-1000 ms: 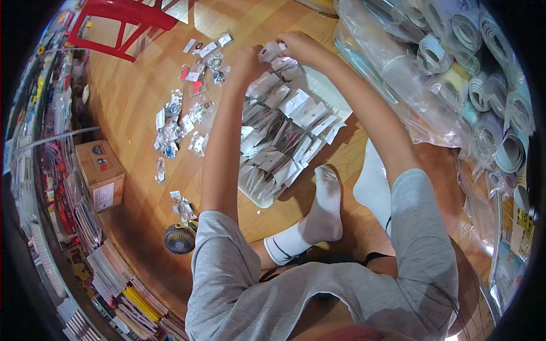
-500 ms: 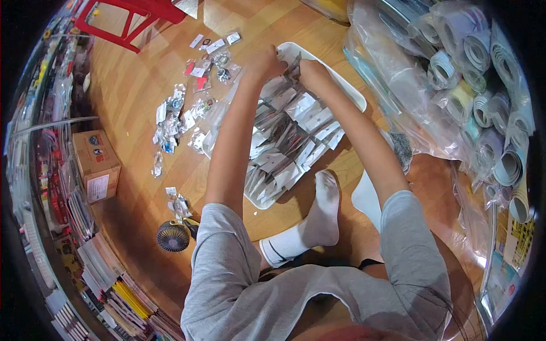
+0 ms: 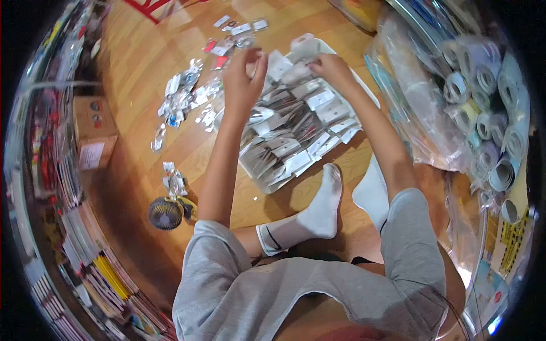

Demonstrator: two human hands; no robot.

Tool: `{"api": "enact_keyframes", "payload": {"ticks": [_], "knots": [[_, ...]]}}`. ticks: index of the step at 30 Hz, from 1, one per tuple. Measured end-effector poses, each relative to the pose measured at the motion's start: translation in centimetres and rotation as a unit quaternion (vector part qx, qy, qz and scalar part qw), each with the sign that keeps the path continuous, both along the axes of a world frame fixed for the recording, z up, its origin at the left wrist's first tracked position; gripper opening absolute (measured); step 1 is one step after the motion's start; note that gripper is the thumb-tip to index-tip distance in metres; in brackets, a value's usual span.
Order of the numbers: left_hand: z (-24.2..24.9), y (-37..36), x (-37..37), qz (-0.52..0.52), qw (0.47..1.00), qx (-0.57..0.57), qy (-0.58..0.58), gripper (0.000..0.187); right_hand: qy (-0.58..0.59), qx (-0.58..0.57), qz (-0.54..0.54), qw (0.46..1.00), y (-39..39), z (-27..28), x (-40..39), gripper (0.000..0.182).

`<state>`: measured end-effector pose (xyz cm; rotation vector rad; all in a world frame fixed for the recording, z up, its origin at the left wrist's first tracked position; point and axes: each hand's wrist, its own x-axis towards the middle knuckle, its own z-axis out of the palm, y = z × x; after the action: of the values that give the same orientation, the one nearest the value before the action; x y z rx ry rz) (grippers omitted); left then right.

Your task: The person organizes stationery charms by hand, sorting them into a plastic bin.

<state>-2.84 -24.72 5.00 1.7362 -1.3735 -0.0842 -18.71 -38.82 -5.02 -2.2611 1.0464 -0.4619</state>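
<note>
Left hand (image 3: 243,78) has parted from right hand (image 3: 334,70); packets (image 3: 279,67) between.

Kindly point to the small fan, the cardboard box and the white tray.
Small fan (image 3: 165,213): head view, its round grille.
Cardboard box (image 3: 91,122): head view, its brown upper part.
White tray (image 3: 265,188): head view, its corner nearest the person.

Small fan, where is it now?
In the head view, the small fan lies on the wooden floor, lower left, just below a few small plastic packets and left of the person's left sleeve.
</note>
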Motion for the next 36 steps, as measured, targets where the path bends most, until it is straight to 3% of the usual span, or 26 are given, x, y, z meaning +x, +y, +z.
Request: {"api": "enact_keyframes", "payload": {"ticks": [5, 7, 11, 13, 15, 16, 19, 23, 24, 25, 26, 28, 29, 30, 31, 32, 33, 35, 36], "knots": [[-2.7, 14.2, 3.5, 0.132, 0.991, 0.004, 0.028, 0.016, -0.039, 0.02, 0.016, 0.999, -1.6, -1.3, 0.6, 0.024], [-6.2, 19.3, 5.3, 0.234, 0.962, 0.055, 0.13, 0.018, 0.02, -0.047, -0.036, 0.998, 0.1, 3.5, 1.0, 0.021], [-11.5, 26.0, 7.5, 0.328, 0.916, 0.145, 0.181, 0.02, 0.01, -0.12, -0.089, 0.989, 2.6, 8.3, 5.3, 0.022], [-14.5, 26.6, 8.4, 0.343, 0.913, 0.147, 0.165, 0.023, -0.16, 0.043, -0.022, 0.986, 4.3, 8.4, 8.9, 0.025], [-14.1, 25.4, 9.5, 0.341, 0.903, 0.139, 0.221, 0.023, -0.166, 0.12, 0.069, 0.976, 9.1, 8.3, 13.7, 0.026], [-14.5, 24.9, 10.3, 0.338, 0.906, 0.11, 0.231, 0.024, -0.174, 0.08, 0.145, 0.971, 11.2, 6.5, 16.4, 0.026], [-15.5, 25.2, 11.3, 0.362, 0.902, 0.045, 0.231, 0.024, 0.095, -0.074, 0.166, 0.979, 19.4, 5.4, 23.2, 0.025], [-15.8, 25.7, 11.8, 0.368, 0.881, 0.022, 0.296, 0.022, 0.182, -0.197, 0.115, 0.956, 24.0, -5.0, 27.4, 0.027], [-16.2, 25.6, 12.1, 0.364, 0.868, -0.016, 0.338, 0.022, 0.191, -0.292, 0.09, 0.933, 24.8, -7.7, 27.4, 0.029], [-16.5, 25.5, 12.5, 0.357, 0.852, -0.058, 0.378, 0.023, 0.195, -0.386, 0.063, 0.899, 25.3, -9.0, 27.6, 0.034], [-16.8, 25.4, 12.7, 0.363, 0.848, -0.059, 0.382, 0.023, 0.196, -0.388, 0.071, 0.898, 25.8, -7.8, 27.4, 0.034], [-17.0, 25.3, 13.0, 0.279, 0.774, -0.112, 0.557, 0.024, 0.192, -0.113, 0.186, 0.957, 26.8, -2.8, 26.4, 0.032], [-16.5, 25.2, 13.0, 0.284, 0.771, -0.115, 0.558, 0.024, 0.194, -0.114, 0.192, 0.955, 26.4, -2.4, 26.2, 0.032], [-15.3, 25.2, 12.9, 0.25, 0.724, -0.134, 0.628, 0.026, 0.075, 0.111, 0.207, 0.969, 25.9, -2.0, 25.9, 0.029], [-14.1, 25.4, 13.0, 0.214, 0.671, -0.154, 0.693, 0.028, -0.047, 0.329, 0.206, 0.92, 25.7, -1.8, 25.7, 0.026], [-13.0, 26.0, 13.2, 0.103, 0.635, -0.19, 0.742, 0.033, -0.11, 0.486, 0.165, 0.851, 27.0, 0.5, 25.6, 0.02], [-13.3, 26.1, 13.0, 0.105, 0.632, -0.19, 0.744, 0.033, -0.105, 0.487, 0.164, 0.851, 27.5, 0.6, 25.4, 0.02], [-13.4, 26.2, 13.0, 0.018, 0.545, -0.239, 0.804, 0.032, -0.042, 0.447, 0.191, 0.873, 27.8, 0.6, 25.6, 0.018], [-12.7, 26.0, 12.7, 0.026, 0.555, -0.252, 0.792, 0.033, -0.04, 0.404, 0.227, 0.885, 27.4, -0.5, 25.9, 0.022]]}}
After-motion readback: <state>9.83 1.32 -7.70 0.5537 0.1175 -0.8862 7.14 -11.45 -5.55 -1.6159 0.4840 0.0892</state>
